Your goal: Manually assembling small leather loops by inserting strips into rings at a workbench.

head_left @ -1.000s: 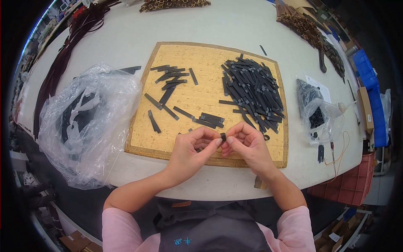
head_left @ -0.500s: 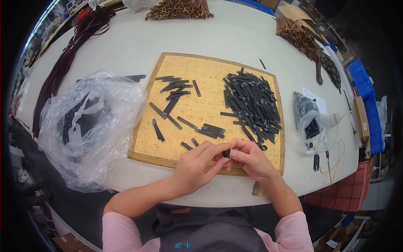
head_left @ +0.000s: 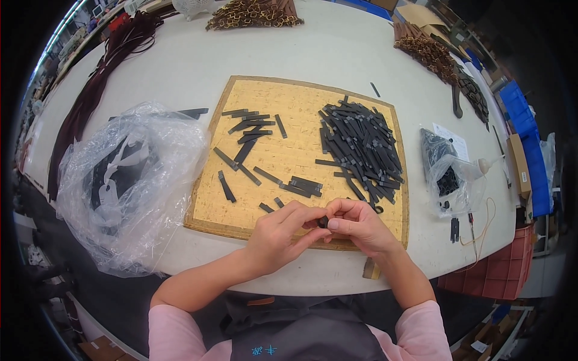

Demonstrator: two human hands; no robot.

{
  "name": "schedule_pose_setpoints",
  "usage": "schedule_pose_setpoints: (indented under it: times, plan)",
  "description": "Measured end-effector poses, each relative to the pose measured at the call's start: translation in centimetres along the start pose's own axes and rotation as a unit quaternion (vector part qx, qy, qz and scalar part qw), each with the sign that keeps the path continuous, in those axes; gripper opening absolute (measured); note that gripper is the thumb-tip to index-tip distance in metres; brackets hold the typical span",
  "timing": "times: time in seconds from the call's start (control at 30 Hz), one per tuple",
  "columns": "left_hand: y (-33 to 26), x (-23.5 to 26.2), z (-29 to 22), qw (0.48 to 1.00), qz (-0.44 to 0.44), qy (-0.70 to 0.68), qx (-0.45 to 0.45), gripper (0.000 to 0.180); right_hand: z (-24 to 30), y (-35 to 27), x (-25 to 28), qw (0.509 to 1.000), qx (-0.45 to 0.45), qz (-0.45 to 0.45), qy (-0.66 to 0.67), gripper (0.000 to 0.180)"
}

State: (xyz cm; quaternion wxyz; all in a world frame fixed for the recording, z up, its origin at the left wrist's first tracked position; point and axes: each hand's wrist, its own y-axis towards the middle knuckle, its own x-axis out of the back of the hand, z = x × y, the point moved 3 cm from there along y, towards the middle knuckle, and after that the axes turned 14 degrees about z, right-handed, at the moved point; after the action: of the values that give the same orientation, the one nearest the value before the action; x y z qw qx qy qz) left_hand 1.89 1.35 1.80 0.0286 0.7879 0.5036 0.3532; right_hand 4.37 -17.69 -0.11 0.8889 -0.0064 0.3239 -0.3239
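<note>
My left hand and my right hand meet over the near edge of a yellow board. Between their fingertips they pinch a small black strip, mostly hidden by the fingers and seemingly bent over. Beyond my right hand lies a dense heap of black strips with greyish ends. Several more strips are scattered over the left half of the board, and a short stack sits just beyond my left hand. A small black ring lies beside my right hand.
A clear plastic bag with dark contents covers the table's left. On the right are a bag of black parts, a white-tipped bottle and a corded tool. Brown straps with brass buckles lie at the back.
Both hands stay together at the same spot; the fingers have shifted slightly around the small black strip, which shows less now. The strips on the board have not moved.
</note>
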Motion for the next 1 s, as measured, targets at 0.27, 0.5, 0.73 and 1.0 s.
schedule_pose_setpoints:
  times: [0.27,0.5,0.73,1.0]
  plan:
    - [-0.1,-0.7,0.5,1.000,0.009,0.004,-0.024,0.034,0.5,-0.3,-0.3,0.998,0.023,-0.026,-0.047,0.010]
    - [0.0,-1.1,0.5,0.999,0.021,0.023,-0.028,0.033,-0.2,-0.3,-0.1,0.999,0.010,-0.034,-0.038,0.011]
    - [-0.4,-1.8,0.7,0.998,0.031,0.039,-0.037,0.031,-1.0,-0.2,-0.3,0.997,-0.004,-0.049,-0.062,0.018]
    - [-0.2,-1.1,0.9,1.000,0.012,0.016,0.014,0.034,0.4,-0.5,-0.3,0.997,-0.004,-0.059,-0.048,0.012]
